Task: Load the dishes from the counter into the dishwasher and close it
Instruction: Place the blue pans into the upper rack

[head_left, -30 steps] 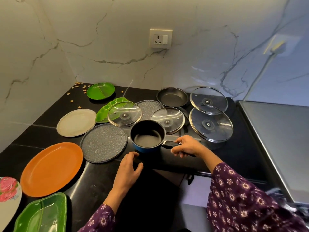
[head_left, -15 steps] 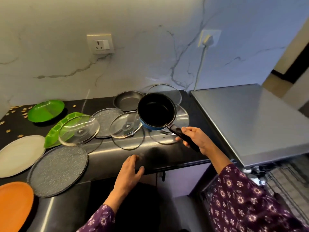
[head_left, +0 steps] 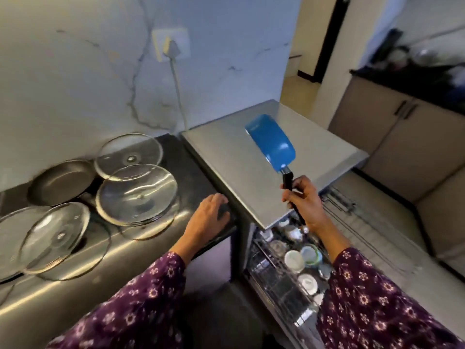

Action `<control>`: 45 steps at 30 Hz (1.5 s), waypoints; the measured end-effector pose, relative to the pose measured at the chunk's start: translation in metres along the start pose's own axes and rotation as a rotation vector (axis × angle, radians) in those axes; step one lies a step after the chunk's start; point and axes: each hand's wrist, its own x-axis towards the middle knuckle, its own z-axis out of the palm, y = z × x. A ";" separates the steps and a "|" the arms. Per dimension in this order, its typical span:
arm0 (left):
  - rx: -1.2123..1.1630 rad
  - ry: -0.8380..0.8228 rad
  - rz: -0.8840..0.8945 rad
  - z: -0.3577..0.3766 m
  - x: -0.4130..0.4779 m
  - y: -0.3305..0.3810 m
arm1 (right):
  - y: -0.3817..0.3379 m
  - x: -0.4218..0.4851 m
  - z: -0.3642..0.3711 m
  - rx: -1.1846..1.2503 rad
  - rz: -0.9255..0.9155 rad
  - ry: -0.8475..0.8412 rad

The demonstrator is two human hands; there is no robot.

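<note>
While the right grip [head_left: 303, 200] is clamped round the black handle [head_left: 288, 178], the blue saucepan [head_left: 273, 144] stands in the air just above it, tilted, with its underside toward the camera.

- Beyond the right grip: grey steel top [head_left: 234, 167], with the saucepan held over it and not touching.
- Below the right grip and its wrist: open dishwasher rack [head_left: 274, 283] carrying white cups [head_left: 294, 260] and other small ware, blurred.
- Left grip [head_left: 208, 217]: palm down, fingers relaxed and spread on the dark edge of the table [head_left: 193, 172], holding nothing; well apart from the saucepan.
- Left of the left grip, on the table: one large glass lid [head_left: 137, 193] nearest; a second glass lid [head_left: 129, 154] behind it, the rims overlapping; a third glass lid [head_left: 54, 238] farther left.
- Far left, behind the lids: dark shallow pan [head_left: 63, 181], upright.
- Above the left grip, on the marble wall: socket [head_left: 171, 44] with a plug and a pale cable [head_left: 178, 91] running down.
- Right of the right grip: beige cabinets [head_left: 392, 132].
- Both forearms: purple flowered sleeves [head_left: 372, 298].
</note>
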 end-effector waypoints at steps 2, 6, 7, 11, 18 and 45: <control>-0.039 -0.046 0.009 0.026 0.027 0.021 | 0.010 -0.004 -0.041 0.009 -0.014 0.143; -0.082 -0.104 0.050 0.081 0.076 0.066 | 0.056 -0.020 -0.126 -0.126 -0.021 0.423; -0.082 -0.120 0.060 0.092 0.085 0.075 | 0.068 -0.026 -0.141 -0.141 -0.011 0.466; -0.068 -0.198 0.135 0.139 0.123 0.107 | 0.123 -0.048 -0.203 -0.311 0.139 0.651; -0.046 -0.221 0.117 0.196 0.170 0.134 | 0.201 -0.044 -0.268 -0.626 0.324 0.554; -0.005 -0.097 0.222 0.271 0.221 0.098 | 0.398 0.102 -0.302 -0.672 0.445 0.275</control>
